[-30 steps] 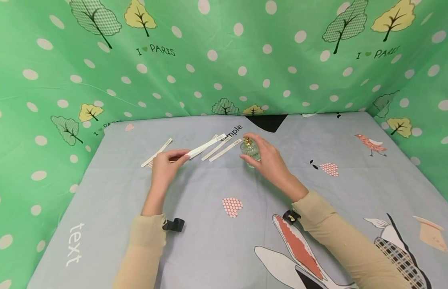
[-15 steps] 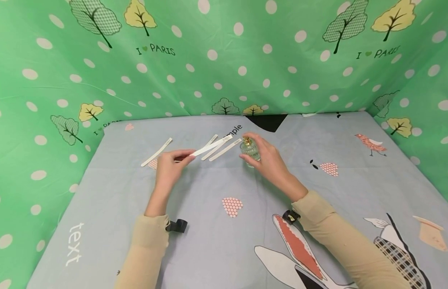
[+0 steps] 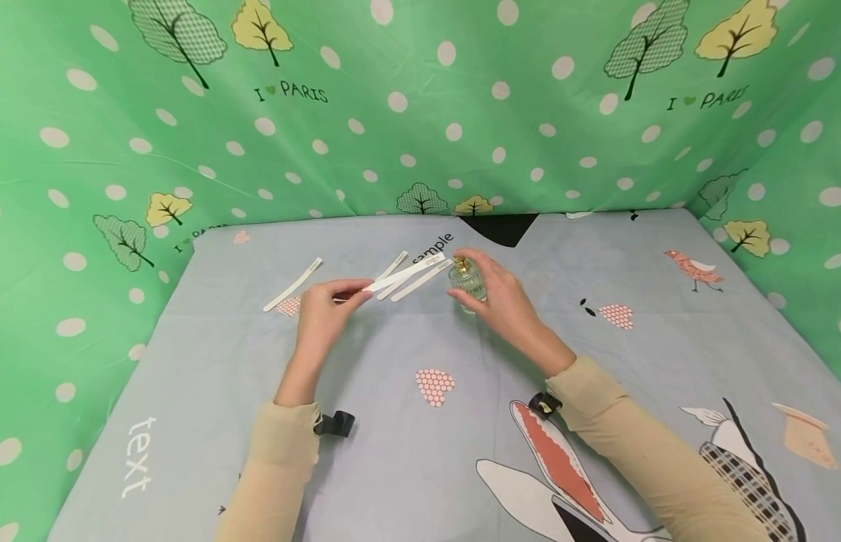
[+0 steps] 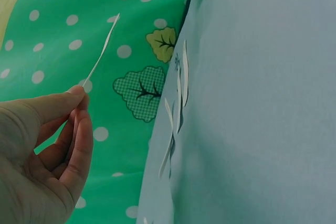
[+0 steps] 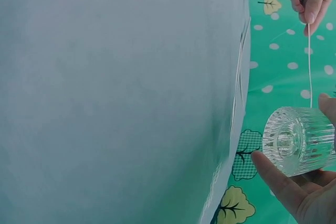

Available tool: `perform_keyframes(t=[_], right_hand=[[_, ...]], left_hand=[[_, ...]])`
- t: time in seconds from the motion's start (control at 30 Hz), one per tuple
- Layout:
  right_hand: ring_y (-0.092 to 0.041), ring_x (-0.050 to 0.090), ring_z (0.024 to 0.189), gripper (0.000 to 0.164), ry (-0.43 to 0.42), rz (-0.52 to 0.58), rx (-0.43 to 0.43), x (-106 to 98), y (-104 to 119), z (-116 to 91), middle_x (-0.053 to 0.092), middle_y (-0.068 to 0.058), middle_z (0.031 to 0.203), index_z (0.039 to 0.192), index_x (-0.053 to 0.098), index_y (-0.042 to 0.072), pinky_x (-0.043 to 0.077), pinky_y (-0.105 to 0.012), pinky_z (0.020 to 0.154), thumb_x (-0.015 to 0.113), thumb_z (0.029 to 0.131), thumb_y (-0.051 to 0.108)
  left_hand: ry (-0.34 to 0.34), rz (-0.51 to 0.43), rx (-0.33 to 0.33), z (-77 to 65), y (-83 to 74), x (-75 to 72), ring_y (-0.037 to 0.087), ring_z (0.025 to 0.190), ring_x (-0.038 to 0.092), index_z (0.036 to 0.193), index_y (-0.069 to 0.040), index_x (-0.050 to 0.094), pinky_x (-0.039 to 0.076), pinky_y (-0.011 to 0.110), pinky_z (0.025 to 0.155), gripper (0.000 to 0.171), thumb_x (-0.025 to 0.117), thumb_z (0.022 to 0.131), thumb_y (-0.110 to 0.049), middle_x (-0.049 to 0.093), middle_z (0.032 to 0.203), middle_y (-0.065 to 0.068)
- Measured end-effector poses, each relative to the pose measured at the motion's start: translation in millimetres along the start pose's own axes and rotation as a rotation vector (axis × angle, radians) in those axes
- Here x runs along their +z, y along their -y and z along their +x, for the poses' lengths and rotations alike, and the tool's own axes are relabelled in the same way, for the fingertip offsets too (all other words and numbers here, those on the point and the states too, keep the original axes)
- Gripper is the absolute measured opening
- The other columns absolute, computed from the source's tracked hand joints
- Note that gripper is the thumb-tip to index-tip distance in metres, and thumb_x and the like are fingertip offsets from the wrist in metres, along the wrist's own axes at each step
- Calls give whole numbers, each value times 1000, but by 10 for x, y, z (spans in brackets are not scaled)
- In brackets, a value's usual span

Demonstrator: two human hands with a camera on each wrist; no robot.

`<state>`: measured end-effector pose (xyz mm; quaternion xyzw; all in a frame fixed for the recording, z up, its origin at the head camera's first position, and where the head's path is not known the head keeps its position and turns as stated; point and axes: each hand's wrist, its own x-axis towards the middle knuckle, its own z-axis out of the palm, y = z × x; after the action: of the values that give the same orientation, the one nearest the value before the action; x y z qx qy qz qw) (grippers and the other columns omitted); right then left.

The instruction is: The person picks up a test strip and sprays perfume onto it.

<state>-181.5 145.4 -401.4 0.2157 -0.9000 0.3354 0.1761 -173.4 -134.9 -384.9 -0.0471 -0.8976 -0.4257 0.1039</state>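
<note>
My left hand (image 3: 321, 312) pinches one end of a white perfume test strip (image 3: 412, 271) between thumb and fingers. The strip slants up to the right, its printed far end close to the bottle's neck in the head view. In my right hand (image 3: 510, 302) is a ribbed clear glass perfume bottle (image 3: 466, 281) with pale green liquid and a gold neck. The index finger lies on the sprayer top and the thumb is against the lower side. From the right wrist view, the thick round base of the bottle (image 5: 294, 141) shows, tilted toward the camera.
Several more white test strips (image 3: 423, 282) lie on the grey patterned cloth (image 3: 366, 391) beneath the held one. Farther left lies another strip (image 3: 293, 284). A green polka-dot curtain (image 3: 420, 98) rises behind the table and along both sides.
My left hand has moved a little to the right, bringing the strip's far end closer to the bottle. My right hand and the bottle stay where they were.
</note>
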Motion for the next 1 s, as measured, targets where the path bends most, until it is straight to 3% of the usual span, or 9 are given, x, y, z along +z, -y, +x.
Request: perform_keyframes(t=[0.17,0.5,1.0], right_hand=[[-32,68,109,60,1,1,2,7,-1,4,65,-13,130,140,44,19,59,-47,88,75,90,29],[-32,67,112,59,10,4,14,13,-5,4,64,-13,131,140,44,19,58,-48,92,74,90,29],[-32,67,109,58,7,-8,26,-6,-6,-2,66,-14,128,139,45,20,58,-49,88,74,90,30]], left_hand=[[0,-1,12,-4,-31,4,24,86,73,108,-10,79,61,32,75,22,78,87,-18,78,100,13],[3,-36,15,-14,-101,12,24,86,73,107,-9,79,48,6,67,21,79,86,-16,78,99,14],[8,-39,21,-33,-192,27,25,87,74,107,-9,79,48,6,67,21,78,87,-15,78,99,14]])
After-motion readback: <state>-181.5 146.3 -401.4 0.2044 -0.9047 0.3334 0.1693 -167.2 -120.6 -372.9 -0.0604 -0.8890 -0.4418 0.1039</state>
